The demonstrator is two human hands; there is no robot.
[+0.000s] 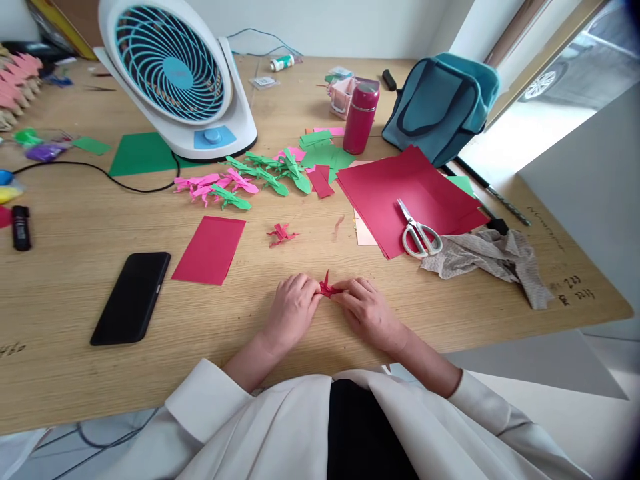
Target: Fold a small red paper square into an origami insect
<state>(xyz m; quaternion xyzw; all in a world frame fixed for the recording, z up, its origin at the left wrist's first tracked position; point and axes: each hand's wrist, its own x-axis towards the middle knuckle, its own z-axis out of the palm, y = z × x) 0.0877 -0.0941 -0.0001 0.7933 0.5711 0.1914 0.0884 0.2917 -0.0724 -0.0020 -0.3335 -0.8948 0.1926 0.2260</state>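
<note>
Between my two hands is a small red folded paper figure (327, 289), one pointed flap standing up from it. My left hand (296, 303) pinches its left side, and my right hand (367, 308) pinches the right side; the fingers hide part of it. Just beyond lies another red folded paper figure (283, 234) with thin limbs. A red paper rectangle (210, 250) rests to the left. Farther back sit several green folded paper figures (273, 180) and pink ones (203, 183) in a cluster.
White-handled scissors (421, 239) lie on red paper sheets (395, 193) at right, beside a crumpled grey cloth (485, 257). A black phone (131, 298) lies at left. Behind stand a fan (210, 137), a red flask (361, 120) and a teal bag (440, 107).
</note>
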